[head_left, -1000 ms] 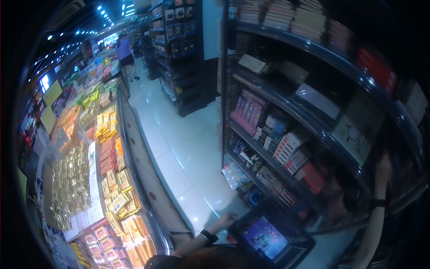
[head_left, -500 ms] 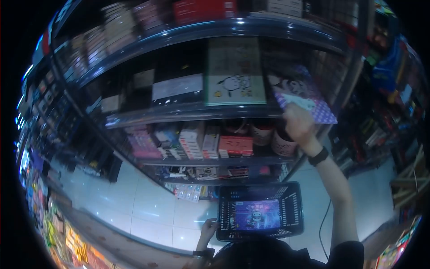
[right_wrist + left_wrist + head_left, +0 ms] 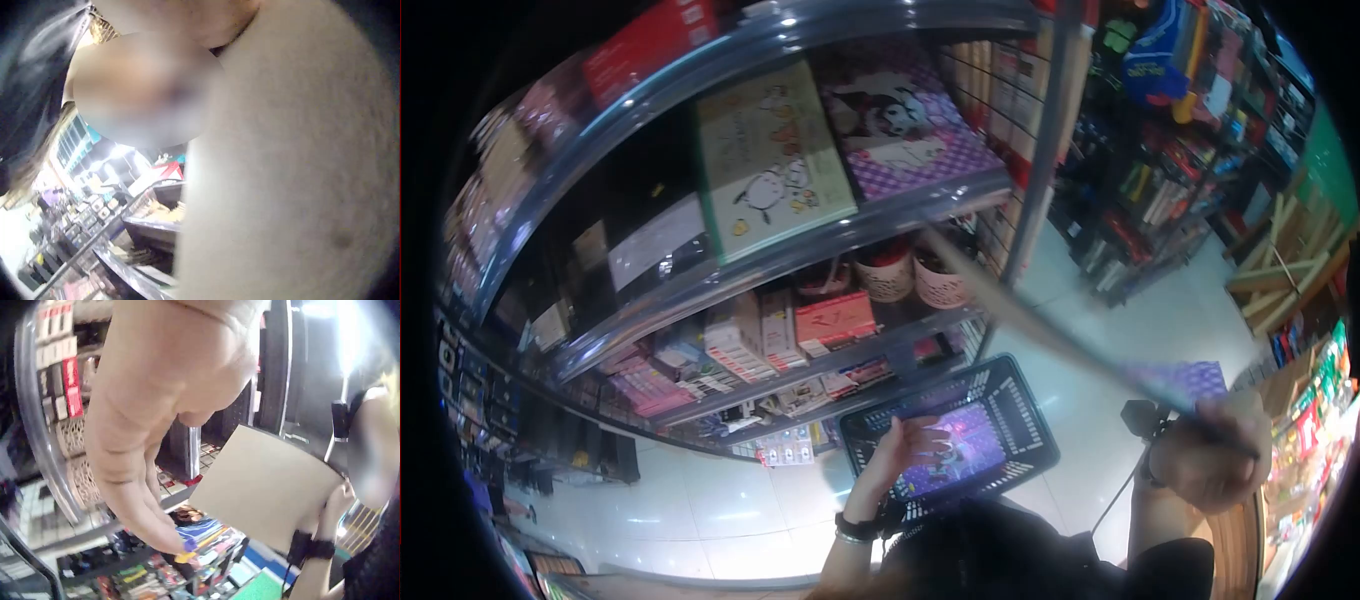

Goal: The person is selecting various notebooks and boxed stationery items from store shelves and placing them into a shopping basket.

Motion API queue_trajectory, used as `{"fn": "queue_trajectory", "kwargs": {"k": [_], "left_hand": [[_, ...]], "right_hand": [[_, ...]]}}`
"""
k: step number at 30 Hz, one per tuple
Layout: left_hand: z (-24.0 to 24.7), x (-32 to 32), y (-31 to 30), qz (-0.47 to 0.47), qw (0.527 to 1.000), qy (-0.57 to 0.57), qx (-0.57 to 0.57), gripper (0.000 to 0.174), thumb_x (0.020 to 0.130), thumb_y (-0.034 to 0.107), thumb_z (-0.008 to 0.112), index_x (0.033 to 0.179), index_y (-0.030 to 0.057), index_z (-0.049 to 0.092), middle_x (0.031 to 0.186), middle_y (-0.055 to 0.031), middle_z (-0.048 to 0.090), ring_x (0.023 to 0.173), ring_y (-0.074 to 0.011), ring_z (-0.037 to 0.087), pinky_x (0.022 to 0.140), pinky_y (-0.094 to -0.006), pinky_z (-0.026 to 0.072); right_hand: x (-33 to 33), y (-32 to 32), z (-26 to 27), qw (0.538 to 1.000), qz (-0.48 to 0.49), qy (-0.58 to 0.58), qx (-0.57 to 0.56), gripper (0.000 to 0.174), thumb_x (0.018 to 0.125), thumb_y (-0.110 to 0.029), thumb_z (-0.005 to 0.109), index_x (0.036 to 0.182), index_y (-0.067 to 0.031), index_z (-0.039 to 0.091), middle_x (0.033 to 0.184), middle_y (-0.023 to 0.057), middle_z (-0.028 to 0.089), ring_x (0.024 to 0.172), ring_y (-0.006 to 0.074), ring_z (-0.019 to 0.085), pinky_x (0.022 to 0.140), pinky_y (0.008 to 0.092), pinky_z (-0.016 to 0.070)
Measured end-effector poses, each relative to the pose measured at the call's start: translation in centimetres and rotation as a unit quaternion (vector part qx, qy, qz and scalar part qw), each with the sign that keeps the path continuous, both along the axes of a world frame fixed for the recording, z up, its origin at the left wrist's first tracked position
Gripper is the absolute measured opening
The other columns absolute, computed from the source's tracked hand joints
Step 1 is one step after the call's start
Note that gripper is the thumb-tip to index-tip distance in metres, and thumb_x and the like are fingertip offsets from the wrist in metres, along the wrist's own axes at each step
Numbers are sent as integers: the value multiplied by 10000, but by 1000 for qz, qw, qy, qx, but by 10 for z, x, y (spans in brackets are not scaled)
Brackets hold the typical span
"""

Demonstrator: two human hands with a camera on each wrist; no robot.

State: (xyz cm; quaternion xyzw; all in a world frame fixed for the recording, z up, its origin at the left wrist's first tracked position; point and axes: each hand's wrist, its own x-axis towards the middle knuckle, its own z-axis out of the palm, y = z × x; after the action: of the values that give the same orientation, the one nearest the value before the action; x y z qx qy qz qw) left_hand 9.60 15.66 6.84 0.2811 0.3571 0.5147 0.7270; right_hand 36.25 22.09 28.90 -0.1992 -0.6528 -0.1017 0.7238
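Note:
In the head view my right hand [image 3: 1215, 455] grips one edge of a thin flat board [image 3: 1050, 325], seen nearly edge-on, with a patch of purple check showing behind it. Its plain beige back [image 3: 269, 487] faces the left wrist view. My left hand [image 3: 897, 452] hovers over the black basket [image 3: 1022, 425], fingers extended and holding nothing. A purple cartoon board [image 3: 975, 440] lies in the basket. On the shelf, a similar purple checked board [image 3: 905, 120] lies beside a pale green-edged board [image 3: 775, 165] with a cartoon dog. A pale surface fills much of the right wrist view.
A metal shelf edge [image 3: 800, 260] runs across in front of me. Below it stand cream pots [image 3: 887, 278] and a red box [image 3: 835, 322]. Wooden frames [image 3: 1285, 275] are at the right, with tiled floor [image 3: 1090, 320] between them and the shelf.
My right hand has drawn back from the shelf towards my right side, now holding the board. My left hand has moved from the basket's side to above it. The view has turned right.

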Motion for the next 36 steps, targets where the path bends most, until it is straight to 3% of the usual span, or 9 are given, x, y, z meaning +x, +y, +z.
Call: {"fn": "queue_trajectory", "kwargs": {"k": [6, 9, 10, 14, 17, 20, 23, 28, 36], "left_hand": [[-73, 44, 8, -234, 856, -437, -144, 851, 822, 680, 296, 1241, -51, 419, 1202, -196, 509, 1048, -264, 548, 845, -325, 471], [-24, 63, -14, -117, 979, -40, -163, 613, 887, 432, 471, 1251, -56, 411, 1258, -170, 470, 1111, -217, 500, 919, -287, 417], [-84, 50, -24, -107, 977, -79, -167, 552, 861, 213, 548, 1304, -46, 344, 1322, -144, 409, 1194, -216, 416, 984, -291, 351], [-118, 36, -31, -95, 977, 66, -177, 794, 803, 197, 640, 1381, -17, 140, 1340, -158, 345, 1206, -206, 359, 971, -289, 332], [-119, 33, -38, -2, 965, 162, -205, 893, 803, 253, 648, 1389, -29, 36, 1418, -198, 194, 1305, -246, 229, 1032, -299, 258], [-116, 39, -52, 103, 963, 216, -126, 863, 814, 230, 639, 1379, -44, 47, 1392, -214, 216, 1298, -261, 229, 1043, -343, 245], [-153, 40, -72, 141, 945, 278, -103, 849, 811, 238, 642, 1371, -53, 73, 1389, -213, 222, 1297, -264, 228, 1047, -353, 237], [-233, 48, -87, 227, 845, 473, -105, 667, 747, 176, 659, 1282, -23, 315, 1030, -205, 594, 948, -274, 597, 814, -350, 462], [-327, 10, -46, 215, 860, 345, -310, 418, 687, 110, 670, 1072, -9, 560, 913, -136, 640, 824, -214, 615, 721, -303, 475]], "right_hand": [[52, 1, -30, 853, 168, -485, -98, 322, 817, -352, 481, 648, -81, 515, 629, 70, 500, 530, 193, 475, 450, 290, 315], [39, -7, -79, 894, 119, -431, -43, 265, 800, -278, 513, 638, -70, 487, 621, 56, 492, 522, 198, 464, 444, 327, 300], [38, -7, -98, 912, 82, -389, -103, 260, 815, -265, 501, 663, -55, 498, 642, 68, 504, 537, 210, 473, 460, 335, 320], [30, 0, -173, 909, 64, -69, -406, 327, 894, -279, 417, 835, 19, 538, 777, 150, 558, 737, 278, 536, 679, 389, 426], [56, 2, -233, 773, 183, 22, -607, 506, 954, -349, 260, 1202, 38, 471, 1184, 211, 503, 1149, 287, 442, 1007, 395, 290], [82, -6, -277, 372, 324, 382, -782, 453, 962, -252, 302, 1328, 14, 320, 1294, 198, 418, 1194, 270, 414, 1009, 392, 313], [86, -6, -327, 353, 325, 202, -854, 496, 928, -129, 394, 1361, 29, 210, 1276, 183, 434, 1171, 246, 435, 978, 375, 365], [61, 40, -393, 335, 263, 7, -905, 367, 797, 20, 464, 1156, 96, 470, 1046, 140, 585, 947, 218, 574, 843, 320, 442], [27, 106, -525, 258, 214, -233, -913, 374, 720, -35, 565, 1091, 6, 549, 961, 96, 596, 836, 203, 575, 677, 355, 465]]}}
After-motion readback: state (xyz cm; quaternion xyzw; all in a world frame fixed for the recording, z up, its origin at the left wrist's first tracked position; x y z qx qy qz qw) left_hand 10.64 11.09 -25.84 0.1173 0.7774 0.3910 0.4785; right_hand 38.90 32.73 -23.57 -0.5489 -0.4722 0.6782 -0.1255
